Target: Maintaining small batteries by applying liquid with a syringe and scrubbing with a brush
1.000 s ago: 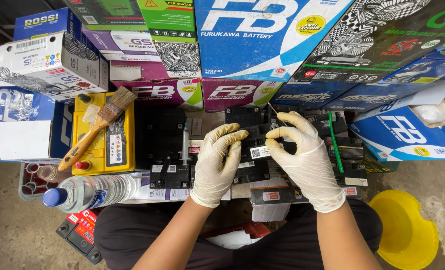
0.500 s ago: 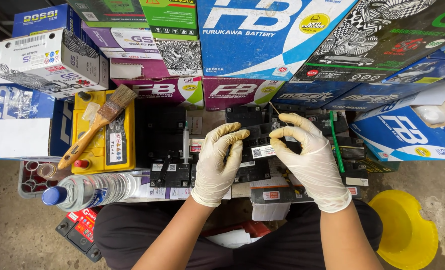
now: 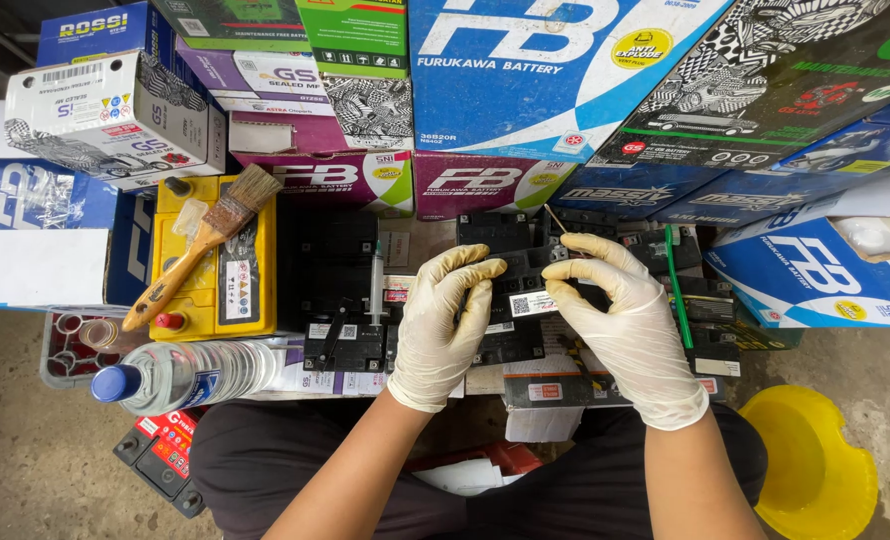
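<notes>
Both gloved hands are pinching the same small black battery (image 3: pixel 518 290), the one with the white code sticker on top. The left hand (image 3: pixel 443 325) has its fingertips (image 3: pixel 485 268) curled over the battery's left top edge, thumb tucked under, so it's closed on it. The right hand (image 3: pixel 633 325) grips the right end, with its fingers (image 3: pixel 590 248) hooked over the far top corner and the thumb pressing beside the sticker. So the battery sits right between the two sets of fingertips, held a bit above the other black batteries (image 3: pixel 340 290) underneath (hard to tell if it's touching them).

Left of that battery there's a yellow battery (image 3: pixel 215 290) with a wooden-handled paintbrush (image 3: pixel 200 250) lying diagonally across it. Below the yellow one lies a clear plastic bottle (image 3: pixel 180 375) with a blue cap. A yellow funnel (image 3: pixel 815 470) sits on the floor, off to the lower right of the held battery. Stacked battery cartons (image 3: pixel 525 90) fill everything behind it.
</notes>
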